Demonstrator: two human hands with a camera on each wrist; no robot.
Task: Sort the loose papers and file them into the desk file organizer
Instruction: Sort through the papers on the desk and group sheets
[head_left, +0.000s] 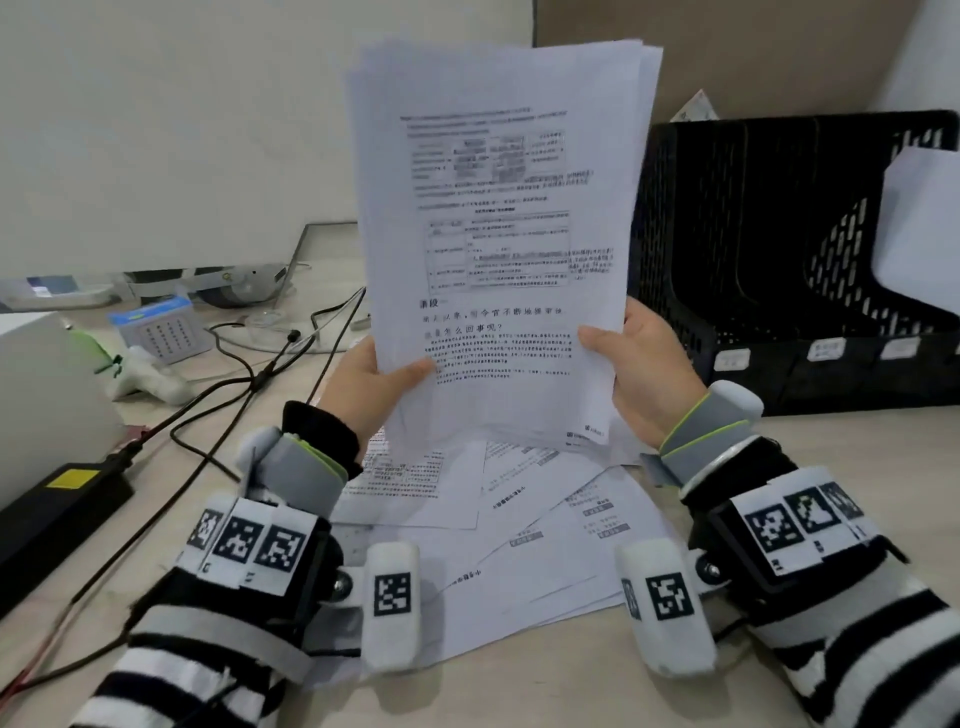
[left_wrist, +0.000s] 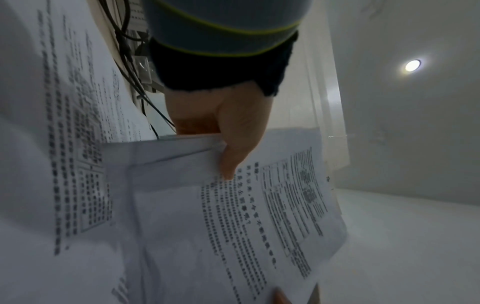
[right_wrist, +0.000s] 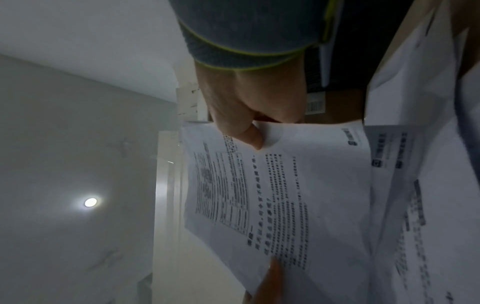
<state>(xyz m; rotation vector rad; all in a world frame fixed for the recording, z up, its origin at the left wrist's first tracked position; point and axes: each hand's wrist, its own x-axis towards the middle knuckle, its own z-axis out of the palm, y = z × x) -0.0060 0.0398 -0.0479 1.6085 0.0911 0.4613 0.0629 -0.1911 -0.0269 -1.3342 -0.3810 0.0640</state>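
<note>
A stack of printed white papers (head_left: 498, 244) stands upright above the desk, held from both sides. My left hand (head_left: 371, 382) pinches its lower left edge, thumb on the front sheet. My right hand (head_left: 639, 364) pinches the lower right edge the same way. In the left wrist view my left hand (left_wrist: 228, 144) has its thumb pressed on the papers (left_wrist: 233, 226). In the right wrist view my right hand (right_wrist: 246, 123) grips the papers (right_wrist: 298, 195). Several loose sheets (head_left: 519, 519) lie fanned on the desk beneath. The black mesh file organizer (head_left: 769, 260) stands at the right.
Black cables (head_left: 249, 379) and a power brick (head_left: 57, 509) cross the desk at left, beside a white box (head_left: 36, 395). A blue-and-white gadget (head_left: 156, 332) and a monitor base (head_left: 234, 280) sit at the back left. A white sheet (head_left: 919, 228) leans in the organizer's right end.
</note>
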